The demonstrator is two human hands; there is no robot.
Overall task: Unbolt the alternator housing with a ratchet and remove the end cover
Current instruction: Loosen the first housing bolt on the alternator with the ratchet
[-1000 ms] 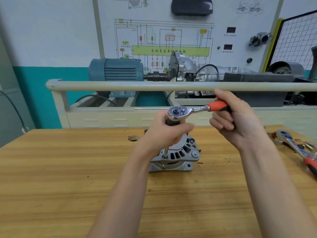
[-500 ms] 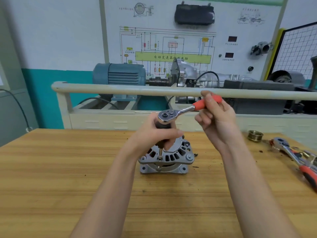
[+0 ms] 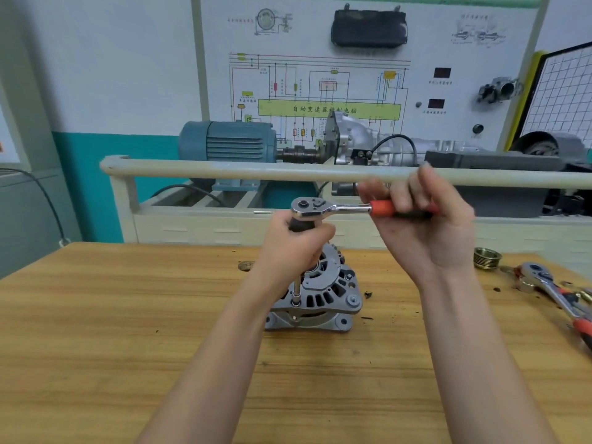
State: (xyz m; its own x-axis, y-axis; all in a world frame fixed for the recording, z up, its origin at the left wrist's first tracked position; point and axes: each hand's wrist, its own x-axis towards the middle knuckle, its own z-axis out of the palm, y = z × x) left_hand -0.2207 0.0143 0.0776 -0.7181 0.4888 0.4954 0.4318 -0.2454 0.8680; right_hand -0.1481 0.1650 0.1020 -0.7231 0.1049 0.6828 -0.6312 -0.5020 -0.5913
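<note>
Wooden planks with a warm orange grain form the workbench [image 3: 128, 331], and the alternator [image 3: 320, 296] stands on it near the middle, its grey vented end cover facing up and its mounting ears resting on the wood. A ratchet [image 3: 333, 208] is held level above it, its chrome head over a dark-gripped extension [image 3: 297, 285] that drops straight down to a socket seated on a bolt at the housing's near left edge. The left hand [image 3: 294, 248] is curled round the black upper part of that extension just beneath the ratchet head, hiding most of it. The right hand [image 3: 426, 225] is wrapped round the ratchet's orange handle, fingers folded over the top and thumb side toward the head, with the handle pointing to the right. On the bench to the right lie a brass threaded ring [image 3: 487, 257], open side up, whose inside cannot be made out, and just beyond it a second ratchet [image 3: 557, 290] with an orange grip among small loose parts. Dark specks are scattered on the wood beside the alternator. Behind the bench a pale rail [image 3: 224, 169] crosses in front of a blue electric motor [image 3: 227, 141] and a wiring diagram board [image 3: 320, 84].
</note>
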